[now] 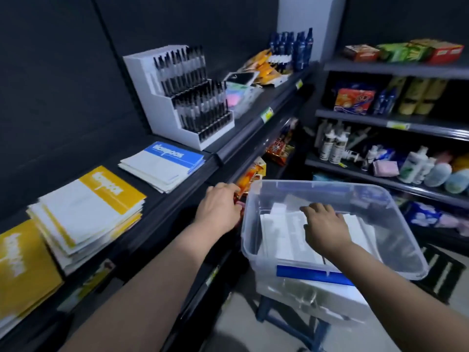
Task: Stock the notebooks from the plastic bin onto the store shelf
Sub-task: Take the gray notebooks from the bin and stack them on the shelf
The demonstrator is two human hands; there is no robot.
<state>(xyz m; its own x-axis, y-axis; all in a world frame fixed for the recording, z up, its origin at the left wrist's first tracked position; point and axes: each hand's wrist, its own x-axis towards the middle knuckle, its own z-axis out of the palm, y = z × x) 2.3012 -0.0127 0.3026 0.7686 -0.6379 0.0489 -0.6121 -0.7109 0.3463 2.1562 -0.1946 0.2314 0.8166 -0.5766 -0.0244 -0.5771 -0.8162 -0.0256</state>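
Note:
A clear plastic bin [256, 250] stands on a blue stool and holds white-backed notebooks [281, 235]. My right hand [326, 226] is inside the bin, fingers down on the top notebooks. My left hand [219, 207] hovers just left of the bin's rim, fingers curled, holding nothing that I can see. On the dark shelf [177, 199] to the left lie a blue-and-white notebook stack [162, 165], a yellow-and-white stack [86, 212] and another yellow stack [22, 270] at the near left.
A white display of black pens [182, 97] stands behind the blue stack, with sticky notes [236, 97] and dark blue bottles [294, 47] farther back. Snack packs [253, 174] fill the lower shelf. Shelves on the right carry bottles and packets.

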